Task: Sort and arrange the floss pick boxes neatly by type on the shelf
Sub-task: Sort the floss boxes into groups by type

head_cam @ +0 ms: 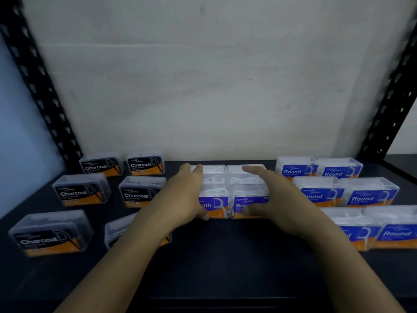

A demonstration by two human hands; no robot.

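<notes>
A block of clear Smooth floss pick boxes with purple labels stands mid-shelf, two wide and several deep, its front pair side by side (217, 205) (244, 203). My left hand (185, 195) lies flat along the block's left side, thumb at the front corner. My right hand (270, 195) presses the right side with straight fingers, its thumb across the front right label. Black-labelled Charcoal boxes (82, 190) stand loosely spaced on the left. Blue-labelled Round boxes (370, 195) sit in tight pairs on the right.
One Charcoal box (117, 229) is partly hidden under my left forearm. The dark shelf (225, 256) is bare in front of the Smooth block. Black perforated uprights (40, 86) (394, 98) frame the sides, and a white wall (214, 75) closes the back.
</notes>
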